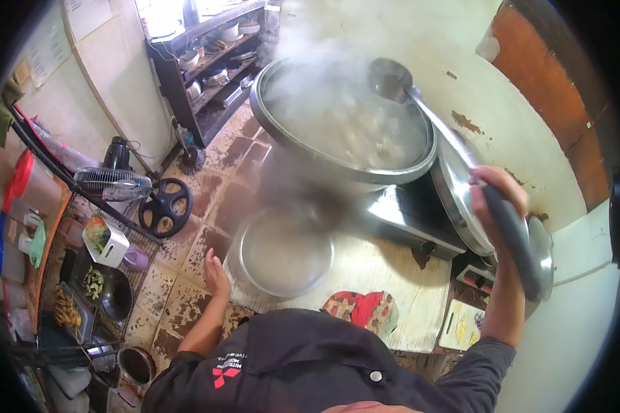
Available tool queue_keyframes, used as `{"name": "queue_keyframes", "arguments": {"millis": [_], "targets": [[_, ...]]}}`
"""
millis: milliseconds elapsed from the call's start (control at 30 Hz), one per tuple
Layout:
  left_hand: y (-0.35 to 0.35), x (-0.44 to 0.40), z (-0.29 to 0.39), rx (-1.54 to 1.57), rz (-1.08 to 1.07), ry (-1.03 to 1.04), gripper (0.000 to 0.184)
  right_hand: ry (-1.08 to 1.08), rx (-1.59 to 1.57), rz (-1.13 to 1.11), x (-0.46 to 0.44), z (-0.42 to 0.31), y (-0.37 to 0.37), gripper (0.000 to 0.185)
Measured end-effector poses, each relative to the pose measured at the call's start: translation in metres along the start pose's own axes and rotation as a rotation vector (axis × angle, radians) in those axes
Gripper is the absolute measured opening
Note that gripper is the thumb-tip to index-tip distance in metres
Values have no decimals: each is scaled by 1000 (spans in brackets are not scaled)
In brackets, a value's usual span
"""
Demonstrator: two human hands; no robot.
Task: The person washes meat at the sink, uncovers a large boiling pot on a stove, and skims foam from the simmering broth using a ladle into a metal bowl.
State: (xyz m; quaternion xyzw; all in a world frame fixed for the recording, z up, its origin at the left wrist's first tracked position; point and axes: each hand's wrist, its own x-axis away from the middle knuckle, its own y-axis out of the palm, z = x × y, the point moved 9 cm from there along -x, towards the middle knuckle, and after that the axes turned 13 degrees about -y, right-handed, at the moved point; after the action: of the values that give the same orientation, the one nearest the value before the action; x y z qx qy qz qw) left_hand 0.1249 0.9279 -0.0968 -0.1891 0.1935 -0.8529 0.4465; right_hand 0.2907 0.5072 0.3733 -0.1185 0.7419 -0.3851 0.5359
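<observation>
My right hand (501, 196) is wrapped round the black handle of a long metal ladle (442, 125). The ladle's dark bowl end is raised over the right side of a large steaming pot (344, 170). Pale chunks show through the steam inside the pot, but I cannot make out what they are. Below the pot, a round metal basin (287, 286) rests on the light-coloured surface, its inside hazy with steam. Beside the basin's left rim is my left hand (217, 277), fingers stretched out, holding nothing; whether it touches the rim I cannot tell.
The pot stands over a stove (420, 224), with a big metal lid (455, 186) leaning by the wall. A red patterned cloth (362, 311) and a cutting board (459, 327) lie nearer me. Left are a fan (114, 184), a white basket (107, 249) and shelves (210, 86).
</observation>
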Motion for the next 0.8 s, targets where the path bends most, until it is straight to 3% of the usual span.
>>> {"name": "queue_keyframes", "arguments": {"millis": [33, 167, 267, 500, 633, 800], "targets": [[-1, -1, -1, 42, 2, 3, 49, 159, -56, 126, 15, 3, -16, 17], [6, -31, -56, 527, -77, -140, 60, 228, -515, 503, 86, -4, -50, 33], [-30, -12, -35, 659, -1, -393, 70, 377, -712, 559, 141, -14, -23, 38], [-92, -23, -32, 684, 82, -286, 75, 965, -1208, 505, 261, -9, 178, 30], [-94, -28, -40, 643, 68, -269, 75, 1146, -1470, 431, 299, -8, 275, 28], [-89, -13, -50, 569, 20, -290, 76, 1192, -1639, 487, 311, -7, 319, 36]]}}
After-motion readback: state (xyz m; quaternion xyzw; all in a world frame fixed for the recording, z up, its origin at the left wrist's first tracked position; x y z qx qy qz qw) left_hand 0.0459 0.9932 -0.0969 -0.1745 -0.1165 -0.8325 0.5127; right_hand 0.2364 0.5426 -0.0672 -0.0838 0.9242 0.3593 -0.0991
